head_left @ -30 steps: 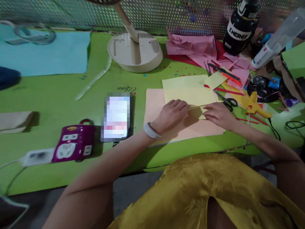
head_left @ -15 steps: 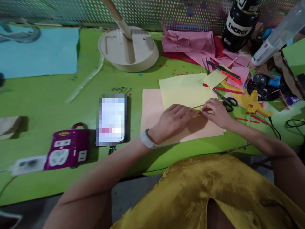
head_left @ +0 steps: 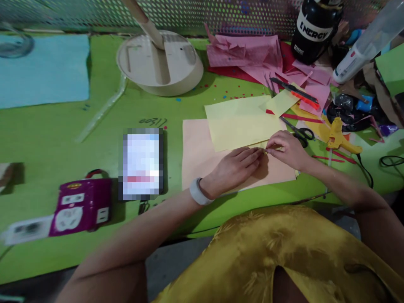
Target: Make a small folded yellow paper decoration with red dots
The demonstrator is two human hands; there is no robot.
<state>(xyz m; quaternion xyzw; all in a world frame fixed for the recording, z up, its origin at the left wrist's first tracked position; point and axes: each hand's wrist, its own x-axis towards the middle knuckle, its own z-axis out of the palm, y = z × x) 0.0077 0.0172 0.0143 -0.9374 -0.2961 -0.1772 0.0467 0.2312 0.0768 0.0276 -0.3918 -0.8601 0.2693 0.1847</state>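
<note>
My left hand (head_left: 235, 168) lies on a peach sheet (head_left: 198, 155), fingers together and stretched toward a small yellow folded paper piece (head_left: 264, 147). My right hand (head_left: 285, 148) pinches that same piece from the right side. A larger pale yellow sheet (head_left: 240, 122) rests just beyond both hands, partly over the peach sheet. A white band sits on my left wrist.
Black-handled scissors (head_left: 299, 132), a yellow glue gun (head_left: 339, 139) and a red-black cutter (head_left: 295, 94) lie to the right. Pink paper scraps (head_left: 249, 54), a black bottle (head_left: 314, 29), a round fan base (head_left: 160, 63), a phone (head_left: 142, 164), and a purple power strip (head_left: 80, 206) are on the green table (head_left: 47, 139).
My left hand has slid nearer to me and flattened its fingers toward the small yellow piece. My right hand stays pinching it. The view shifted slightly right.
</note>
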